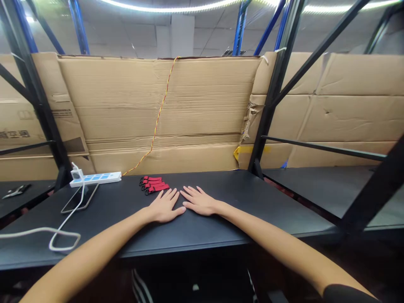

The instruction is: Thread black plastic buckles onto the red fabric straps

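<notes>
From my feed, the left hand [166,206] and right hand [199,201] lie flat and empty on the table [240,223], fingers spread, nearly touching, looks like a rest pose. The red straps [154,184] sit neatly bunched just ahead, near the far edge, easy reach.

"What are the grips doing?"
"The left grip [166,205] and right grip [198,201] lie open and flat on the black counter [227,223]."
"Anything close?"
"Red straps [154,184], just beyond the left grip."
</notes>
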A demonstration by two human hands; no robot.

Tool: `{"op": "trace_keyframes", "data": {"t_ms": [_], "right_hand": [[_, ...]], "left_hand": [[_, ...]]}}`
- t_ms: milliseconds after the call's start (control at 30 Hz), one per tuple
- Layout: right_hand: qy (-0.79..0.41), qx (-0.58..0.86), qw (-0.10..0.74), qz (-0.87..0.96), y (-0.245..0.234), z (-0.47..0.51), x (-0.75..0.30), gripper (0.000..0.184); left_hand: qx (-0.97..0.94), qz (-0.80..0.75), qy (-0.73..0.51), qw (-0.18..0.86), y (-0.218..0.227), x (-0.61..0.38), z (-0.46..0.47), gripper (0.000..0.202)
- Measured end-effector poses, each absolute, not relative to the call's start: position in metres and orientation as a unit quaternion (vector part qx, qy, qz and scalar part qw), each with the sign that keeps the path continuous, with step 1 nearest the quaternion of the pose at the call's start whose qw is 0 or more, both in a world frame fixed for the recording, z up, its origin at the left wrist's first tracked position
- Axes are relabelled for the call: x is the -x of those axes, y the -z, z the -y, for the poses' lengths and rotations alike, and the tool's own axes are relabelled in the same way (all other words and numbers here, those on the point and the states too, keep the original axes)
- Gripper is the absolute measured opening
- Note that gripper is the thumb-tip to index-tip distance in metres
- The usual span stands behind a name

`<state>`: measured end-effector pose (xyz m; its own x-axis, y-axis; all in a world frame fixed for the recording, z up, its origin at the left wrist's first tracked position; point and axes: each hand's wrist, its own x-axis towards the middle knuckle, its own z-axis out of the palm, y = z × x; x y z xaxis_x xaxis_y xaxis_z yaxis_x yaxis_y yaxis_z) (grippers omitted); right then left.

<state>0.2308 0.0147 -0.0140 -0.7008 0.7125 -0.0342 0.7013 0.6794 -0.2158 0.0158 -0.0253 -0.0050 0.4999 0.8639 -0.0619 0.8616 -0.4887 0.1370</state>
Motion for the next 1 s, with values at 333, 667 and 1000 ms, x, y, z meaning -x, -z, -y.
{"op": "trace_keyframes", "data": {"t_ms": [333, 667, 1000], "right_hand": [[-0.109, 0.384, 0.039, 0.916, 0.0156, -0.015, -0.2314, 0.074], [-0.107, 0.383, 0.042, 0.917, 0.016, -0.0153, -0.2312, 0.074], [-0.109, 0.384, 0.044, 0.916, 0.0169, -0.0155, -0.2311, 0.073]], "left_hand": [[-0.867, -0.493, -0.02, 0.069, 0.0082, -0.0141, 0.0227, 0.084], [-0.866, -0.494, -0.025, 0.072, 0.0064, -0.0146, 0.0246, 0.084], [-0.866, -0.494, -0.023, 0.071, 0.0051, -0.0149, 0.0256, 0.084]]}}
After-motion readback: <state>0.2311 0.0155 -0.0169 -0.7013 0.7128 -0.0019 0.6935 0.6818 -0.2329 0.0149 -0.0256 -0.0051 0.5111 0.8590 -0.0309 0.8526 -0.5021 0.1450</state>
